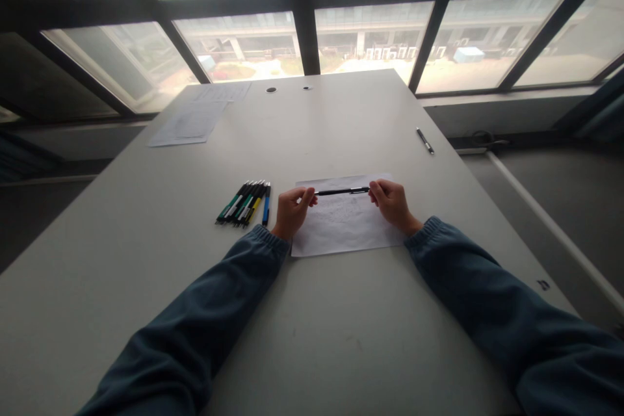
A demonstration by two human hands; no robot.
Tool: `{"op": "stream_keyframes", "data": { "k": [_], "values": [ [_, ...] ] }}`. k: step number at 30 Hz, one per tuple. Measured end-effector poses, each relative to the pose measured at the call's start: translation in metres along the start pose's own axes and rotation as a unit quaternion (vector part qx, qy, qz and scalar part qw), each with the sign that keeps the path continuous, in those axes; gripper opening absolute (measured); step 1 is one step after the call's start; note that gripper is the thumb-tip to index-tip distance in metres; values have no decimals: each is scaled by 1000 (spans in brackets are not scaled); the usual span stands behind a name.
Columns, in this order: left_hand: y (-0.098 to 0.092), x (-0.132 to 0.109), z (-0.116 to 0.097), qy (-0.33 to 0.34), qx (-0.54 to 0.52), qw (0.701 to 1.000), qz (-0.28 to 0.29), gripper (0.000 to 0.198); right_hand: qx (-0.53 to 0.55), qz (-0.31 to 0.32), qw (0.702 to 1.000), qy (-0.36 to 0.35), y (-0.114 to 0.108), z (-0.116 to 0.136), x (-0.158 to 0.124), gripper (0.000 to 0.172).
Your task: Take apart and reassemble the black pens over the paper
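Note:
A black pen is stretched level between my two hands, above a white sheet of paper with faint marks on it. My left hand is closed on one end of the pen, thumb against the fingers. The other end, where the clip shows, is pinched by my right hand. Just left of my left hand lies a row of several pens, with black, green and yellow barrels. A blue pen lies at the right side of that row.
The white table reaches to the windows. Several printed papers lie at its far left. A single dark pen rests near the right edge. Two round holes are at the back, and a small dark mark is at the right.

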State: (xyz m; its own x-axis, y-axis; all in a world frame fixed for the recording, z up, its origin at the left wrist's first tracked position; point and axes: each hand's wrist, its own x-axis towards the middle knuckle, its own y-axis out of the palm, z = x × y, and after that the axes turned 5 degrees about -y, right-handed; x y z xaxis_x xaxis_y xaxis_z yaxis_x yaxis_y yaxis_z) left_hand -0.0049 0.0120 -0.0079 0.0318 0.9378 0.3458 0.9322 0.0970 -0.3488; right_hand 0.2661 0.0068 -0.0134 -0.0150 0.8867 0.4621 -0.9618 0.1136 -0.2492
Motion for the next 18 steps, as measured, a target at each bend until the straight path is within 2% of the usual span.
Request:
{"op": "stream_keyframes", "data": {
  "k": [18],
  "values": [
    [0,0,1,6,5,1000,-7,49,-14,4,1000,-1,0,-2,0,57]
  ]
}}
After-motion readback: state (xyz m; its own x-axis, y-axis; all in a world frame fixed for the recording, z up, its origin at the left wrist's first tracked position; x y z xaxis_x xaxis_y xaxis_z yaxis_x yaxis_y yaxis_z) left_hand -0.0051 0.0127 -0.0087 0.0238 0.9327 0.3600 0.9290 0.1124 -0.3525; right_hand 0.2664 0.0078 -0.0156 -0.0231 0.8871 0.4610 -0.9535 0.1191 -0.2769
